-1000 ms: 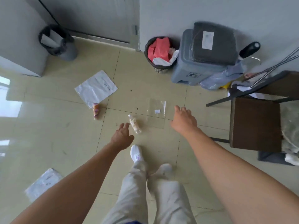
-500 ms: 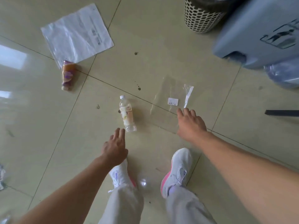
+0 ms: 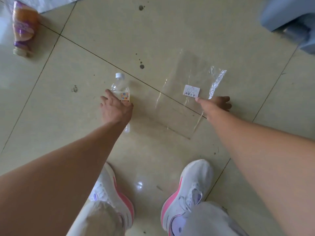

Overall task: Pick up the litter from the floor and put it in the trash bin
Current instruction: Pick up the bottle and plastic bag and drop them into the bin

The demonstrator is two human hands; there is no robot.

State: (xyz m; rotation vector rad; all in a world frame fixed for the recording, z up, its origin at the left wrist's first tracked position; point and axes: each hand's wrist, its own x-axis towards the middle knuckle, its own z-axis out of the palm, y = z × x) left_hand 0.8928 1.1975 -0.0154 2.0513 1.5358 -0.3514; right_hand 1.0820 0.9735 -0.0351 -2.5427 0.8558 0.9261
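The left hand (image 3: 116, 108) lies over a clear bottle (image 3: 121, 92) on the floor (image 3: 68, 99), fingers curled around it. The right hand (image 3: 215, 103) rests spread, gripping nothing, on a flat clear bag (image 3: 184, 106) beside it.

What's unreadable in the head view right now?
- Clear bottle: middle hidden under the left hand; grip closure unclear.
- Right hand: fingertips hidden behind itself; contact with the clear plastic bag uncertain.
- Orange bottle: motion-blurred.
- Grey bin: cropped by frame edge.
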